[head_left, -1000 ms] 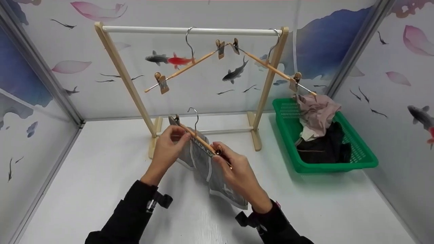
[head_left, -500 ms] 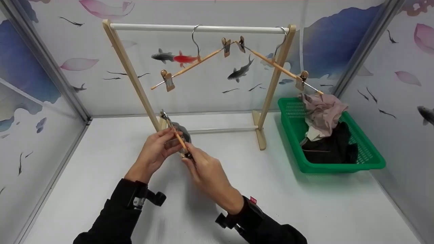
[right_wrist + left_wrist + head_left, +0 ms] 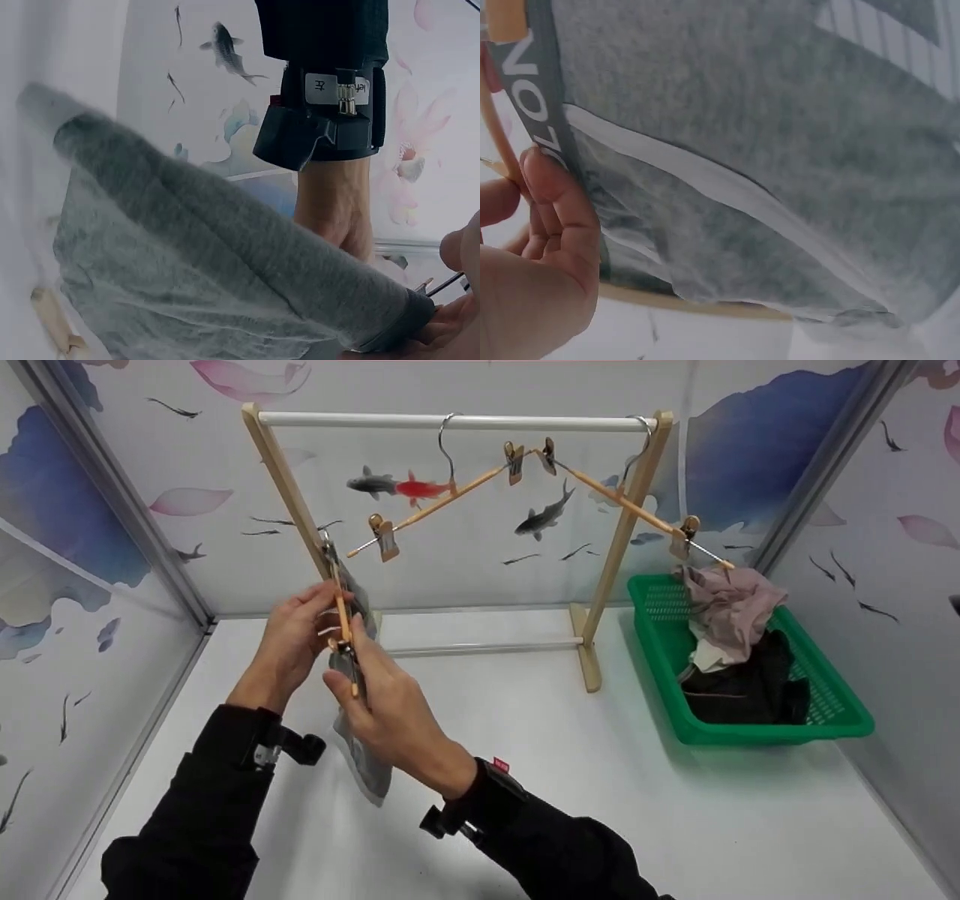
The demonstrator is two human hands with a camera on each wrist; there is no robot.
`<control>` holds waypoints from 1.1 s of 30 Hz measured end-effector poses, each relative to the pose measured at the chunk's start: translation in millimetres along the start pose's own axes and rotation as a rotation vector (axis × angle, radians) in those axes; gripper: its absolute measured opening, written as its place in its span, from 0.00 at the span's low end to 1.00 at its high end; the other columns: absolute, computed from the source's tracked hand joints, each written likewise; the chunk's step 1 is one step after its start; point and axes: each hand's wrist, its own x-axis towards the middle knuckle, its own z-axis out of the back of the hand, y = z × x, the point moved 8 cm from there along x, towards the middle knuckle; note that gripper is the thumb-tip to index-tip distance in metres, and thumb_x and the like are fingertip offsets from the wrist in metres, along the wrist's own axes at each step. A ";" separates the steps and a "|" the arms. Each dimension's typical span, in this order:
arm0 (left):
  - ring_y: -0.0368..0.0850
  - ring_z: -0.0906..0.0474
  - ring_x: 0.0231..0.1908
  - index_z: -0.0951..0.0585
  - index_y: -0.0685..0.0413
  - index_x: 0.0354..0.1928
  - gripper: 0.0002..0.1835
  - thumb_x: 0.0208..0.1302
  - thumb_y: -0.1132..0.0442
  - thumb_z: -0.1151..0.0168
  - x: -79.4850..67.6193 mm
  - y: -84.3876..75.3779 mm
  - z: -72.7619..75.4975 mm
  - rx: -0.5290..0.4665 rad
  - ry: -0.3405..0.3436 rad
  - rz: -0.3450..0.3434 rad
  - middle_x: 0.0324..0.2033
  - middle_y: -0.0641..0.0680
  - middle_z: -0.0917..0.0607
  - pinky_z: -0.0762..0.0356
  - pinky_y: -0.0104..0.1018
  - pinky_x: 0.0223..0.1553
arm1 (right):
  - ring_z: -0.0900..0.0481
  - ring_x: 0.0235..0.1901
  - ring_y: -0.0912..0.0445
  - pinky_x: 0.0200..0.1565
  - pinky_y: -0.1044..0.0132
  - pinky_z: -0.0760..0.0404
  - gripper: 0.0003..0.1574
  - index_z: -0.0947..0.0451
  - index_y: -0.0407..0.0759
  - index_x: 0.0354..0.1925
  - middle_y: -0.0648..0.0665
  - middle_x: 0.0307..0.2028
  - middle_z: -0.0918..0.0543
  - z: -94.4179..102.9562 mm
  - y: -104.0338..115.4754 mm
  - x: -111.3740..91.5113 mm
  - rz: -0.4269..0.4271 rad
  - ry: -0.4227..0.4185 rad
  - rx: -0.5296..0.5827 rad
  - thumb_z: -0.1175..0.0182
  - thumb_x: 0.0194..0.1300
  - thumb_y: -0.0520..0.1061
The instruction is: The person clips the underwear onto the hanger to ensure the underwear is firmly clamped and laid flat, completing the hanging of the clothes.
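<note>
Grey boxer briefs [image 3: 369, 769] hang from a wooden clip hanger [image 3: 343, 607] at the left end of the rack. My left hand [image 3: 285, 641] pinches the middle of the hanger's bar, its fingertips by the waistband. The right hand [image 3: 394, 709] grips the hanger's near end, around the clip there. In the left wrist view, pale lettering runs along the waistband [image 3: 546, 97], and white trim crosses the briefs. The right wrist view shows the grey cloth [image 3: 187, 240] draping down between the hands. In the head view, the hanger's hook is hard to make out against the far clip.
A wooden rack with a white rail [image 3: 360, 420] stands at the back. Two bare clip hangers [image 3: 450, 499] hang from it, one in the middle and one at the right. A green basket [image 3: 765, 731] holds a pink cloth [image 3: 731, 611] and dark clothing [image 3: 739, 690].
Both hands have carried the hanger and briefs left and up toward the rack's left post. The hanger has turned from slanting to nearly lengthwise. The head view has shifted slightly left.
</note>
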 end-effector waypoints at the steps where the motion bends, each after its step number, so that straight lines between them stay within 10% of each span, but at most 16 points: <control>1: 0.42 0.19 0.37 0.28 0.67 0.66 0.26 0.77 0.54 0.44 2.1 -8.4 0.2 0.015 0.005 -0.022 0.42 0.52 0.15 0.21 0.28 0.34 | 0.34 0.69 0.55 0.65 0.68 0.32 0.44 0.57 0.29 0.78 0.32 0.71 0.35 -1.5 2.0 6.1 0.000 -0.001 0.024 0.50 0.81 0.51; 17: 0.42 0.24 0.31 0.19 0.71 0.50 0.16 0.77 0.62 0.46 22.0 -82.1 -19.7 -0.193 0.000 -0.158 0.34 0.56 0.19 0.23 0.26 0.26 | 0.60 0.78 0.57 0.75 0.63 0.56 0.53 0.60 0.31 0.79 0.36 0.79 0.53 -6.3 18.3 59.4 0.058 -0.050 0.138 0.41 0.75 0.51; 33: 0.43 0.41 0.73 0.45 0.61 0.78 0.30 0.84 0.51 0.68 32.2 -107.7 -22.6 -0.124 0.104 -0.240 0.75 0.57 0.37 0.49 0.36 0.72 | 0.42 0.71 0.56 0.70 0.68 0.41 0.37 0.52 0.32 0.78 0.32 0.75 0.41 9.0 4.8 92.3 -0.004 -0.198 0.232 0.53 0.82 0.45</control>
